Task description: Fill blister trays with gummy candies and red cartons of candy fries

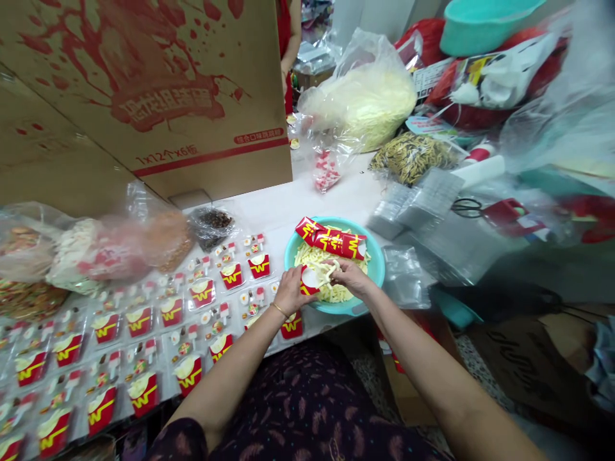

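Note:
My left hand [289, 291] grips a small red and yellow fries box [309, 282] at the near left rim of a turquoise basin [377, 282]. Pinched in my right hand [350, 276] are several pale fry-shaped pieces [328, 271], close to the box's mouth. More of these pale pieces [339, 294] fill the basin beneath both hands. On top of them, toward the back, lie several flattened red fries boxes [340, 242]. To the left, rows of clear packets each hold a filled red box [260, 265] and tiny food-shaped pieces.
A large cardboard carton [216, 147] stands at the back left. Bags of small pieces [170, 234] line the left side. Behind the basin sits a big bag of pale pieces [369, 109]. Clear plastic sleeves [406, 275], scissors [466, 206] and more bags crowd the right. Another person's arm [292, 38] shows beyond the carton.

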Demonstrator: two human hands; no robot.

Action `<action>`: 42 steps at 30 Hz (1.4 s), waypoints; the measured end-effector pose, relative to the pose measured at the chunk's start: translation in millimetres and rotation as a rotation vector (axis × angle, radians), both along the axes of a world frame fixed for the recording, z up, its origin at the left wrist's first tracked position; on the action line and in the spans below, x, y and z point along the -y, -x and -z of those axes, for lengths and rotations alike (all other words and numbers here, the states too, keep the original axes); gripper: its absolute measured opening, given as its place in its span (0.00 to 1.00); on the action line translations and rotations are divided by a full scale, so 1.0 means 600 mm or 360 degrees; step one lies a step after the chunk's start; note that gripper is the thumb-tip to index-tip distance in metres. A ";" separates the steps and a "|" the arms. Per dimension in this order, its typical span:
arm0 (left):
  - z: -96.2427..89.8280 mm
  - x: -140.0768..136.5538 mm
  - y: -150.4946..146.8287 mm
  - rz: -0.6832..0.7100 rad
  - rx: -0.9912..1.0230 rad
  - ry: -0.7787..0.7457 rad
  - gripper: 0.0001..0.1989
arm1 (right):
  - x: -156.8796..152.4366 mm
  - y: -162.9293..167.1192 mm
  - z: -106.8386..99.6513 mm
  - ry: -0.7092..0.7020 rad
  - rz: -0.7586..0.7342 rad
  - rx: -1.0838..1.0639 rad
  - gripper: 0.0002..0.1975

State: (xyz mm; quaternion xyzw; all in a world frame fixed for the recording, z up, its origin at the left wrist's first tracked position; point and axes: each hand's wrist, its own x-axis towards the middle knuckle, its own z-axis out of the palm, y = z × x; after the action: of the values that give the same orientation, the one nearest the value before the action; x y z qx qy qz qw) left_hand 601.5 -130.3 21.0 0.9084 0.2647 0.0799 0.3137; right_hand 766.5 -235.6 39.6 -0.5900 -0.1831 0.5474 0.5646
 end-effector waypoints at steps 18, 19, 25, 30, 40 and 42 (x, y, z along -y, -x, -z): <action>0.024 0.039 -0.050 -0.0109 0.0169 -0.0116 0.37 | -0.002 0.008 -0.001 0.0060 -0.0497 0.1428 0.15; 0.025 0.041 -0.051 -0.0099 0.0188 -0.0114 0.37 | -0.004 0.009 -0.004 0.0067 -0.0547 0.1463 0.12; 0.030 0.045 -0.053 -0.0099 0.0283 -0.0091 0.35 | -0.014 0.005 -0.017 0.0066 -0.0678 0.1522 0.11; 0.025 0.046 -0.055 -0.0069 0.0298 -0.0037 0.35 | -0.015 0.000 -0.018 0.0208 -0.0550 0.1674 0.09; 0.034 0.040 -0.055 -0.0114 0.0352 0.0043 0.33 | -0.017 0.013 -0.017 0.0005 -0.0668 0.1611 0.10; 0.034 0.041 -0.053 -0.0087 0.0337 0.0035 0.31 | -0.019 0.018 -0.016 -0.0043 -0.0854 0.1594 0.10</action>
State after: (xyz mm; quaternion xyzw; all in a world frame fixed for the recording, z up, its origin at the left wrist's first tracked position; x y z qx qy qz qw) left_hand 633.4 -154.6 0.6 0.8837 0.2558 0.1812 0.3476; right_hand 755.4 -224.5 49.4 -0.7032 -0.5789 0.3226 0.2575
